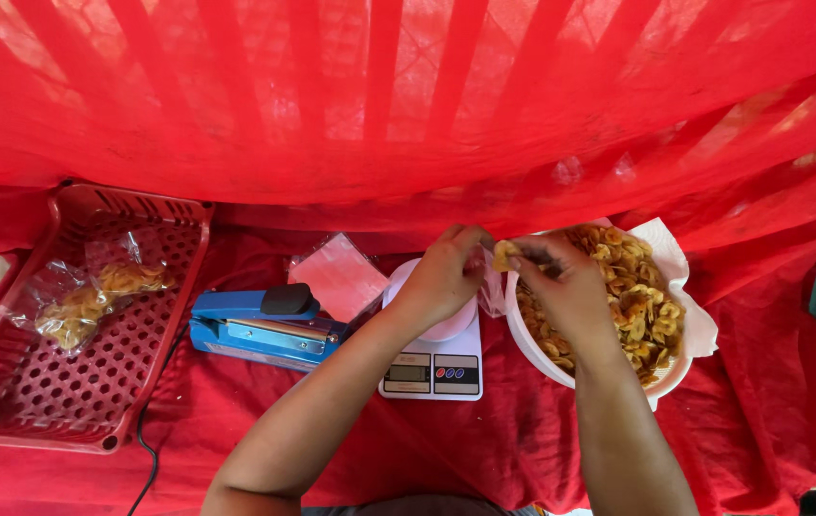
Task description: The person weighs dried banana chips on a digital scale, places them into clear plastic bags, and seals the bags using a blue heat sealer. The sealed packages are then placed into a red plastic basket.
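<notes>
On the left, red basket [155,315]: two clear filled packets of chips [93,298] are held inside.
Blue sealer [260,327]: laid on the red-clothed tabletop [484,449], beside empty clear bags [339,275].
Scale [435,368]: a clear pouch [489,287] is kept over its white dish.
Left hand [446,272]: grip closed on the pouch mouth, best held wide.
Right hand [561,287]: fingers pinched on a chip [504,254], best dropped gently.
White bowl [534,352]: paper-lined, heaped with chips.
</notes>
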